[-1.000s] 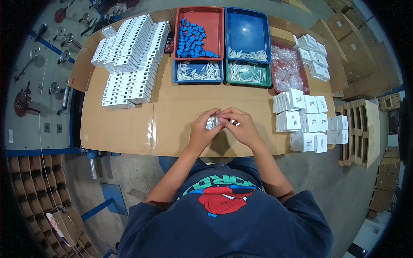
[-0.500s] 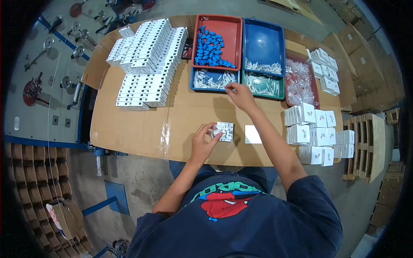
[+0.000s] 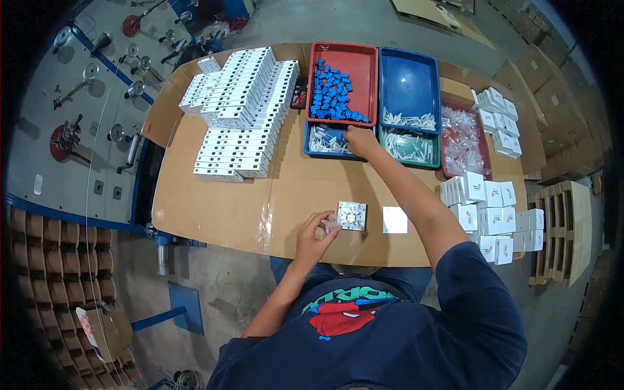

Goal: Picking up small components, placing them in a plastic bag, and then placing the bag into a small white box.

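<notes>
One square white unit (image 3: 351, 216) lies just right of a person's left hand (image 3: 314, 239), whose thumb and fingers pinch a small clear piece (image 3: 331, 225). The right hand (image 3: 363, 142) is at the lower blue tray (image 3: 328, 154), one of five trays (image 3: 409, 81); its grip cannot be told. Green lettering (image 3: 351, 293) spans the dark shirt (image 3: 396, 344).

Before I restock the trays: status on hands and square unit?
Left hand beside white square unit on cardboard, grip unclear. Right hand at right end of lower blue tray. Red tray overlaps that tray's back.
</notes>
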`<state>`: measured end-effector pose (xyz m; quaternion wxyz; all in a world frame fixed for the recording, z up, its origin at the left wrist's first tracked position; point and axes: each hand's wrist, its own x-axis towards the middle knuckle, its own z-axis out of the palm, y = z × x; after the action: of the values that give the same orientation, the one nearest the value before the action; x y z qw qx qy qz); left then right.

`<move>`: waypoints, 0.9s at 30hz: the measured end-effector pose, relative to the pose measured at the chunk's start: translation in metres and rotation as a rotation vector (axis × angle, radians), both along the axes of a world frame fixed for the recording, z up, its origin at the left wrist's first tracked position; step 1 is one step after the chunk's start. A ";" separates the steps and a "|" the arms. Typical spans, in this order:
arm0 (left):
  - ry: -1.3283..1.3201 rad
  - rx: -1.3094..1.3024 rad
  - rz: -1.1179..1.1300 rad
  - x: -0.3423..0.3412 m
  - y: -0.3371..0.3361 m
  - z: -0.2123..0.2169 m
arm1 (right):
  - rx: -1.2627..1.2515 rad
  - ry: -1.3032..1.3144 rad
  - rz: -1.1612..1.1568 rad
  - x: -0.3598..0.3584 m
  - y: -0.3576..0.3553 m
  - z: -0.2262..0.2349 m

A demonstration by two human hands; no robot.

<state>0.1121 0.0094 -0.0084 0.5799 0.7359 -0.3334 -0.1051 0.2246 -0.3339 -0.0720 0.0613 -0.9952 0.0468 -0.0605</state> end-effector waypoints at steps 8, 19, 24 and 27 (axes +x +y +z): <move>-0.014 -0.014 -0.016 -0.004 -0.007 0.006 | 0.094 -0.044 -0.144 -0.007 -0.015 -0.002; -0.032 -0.017 0.053 0.004 -0.022 0.024 | 0.669 -0.274 -0.248 -0.091 -0.004 0.067; -0.048 -0.093 0.044 0.006 -0.034 0.014 | 0.947 -0.185 -0.193 -0.167 0.061 0.100; -0.056 -0.075 -0.012 0.003 -0.043 0.017 | 1.168 -0.164 -0.225 -0.201 0.094 0.132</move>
<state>0.1146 -0.0340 0.0085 0.5969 0.7143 -0.3575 -0.0756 0.0239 -0.2397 0.0595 0.5947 -0.7779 0.1723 -0.1073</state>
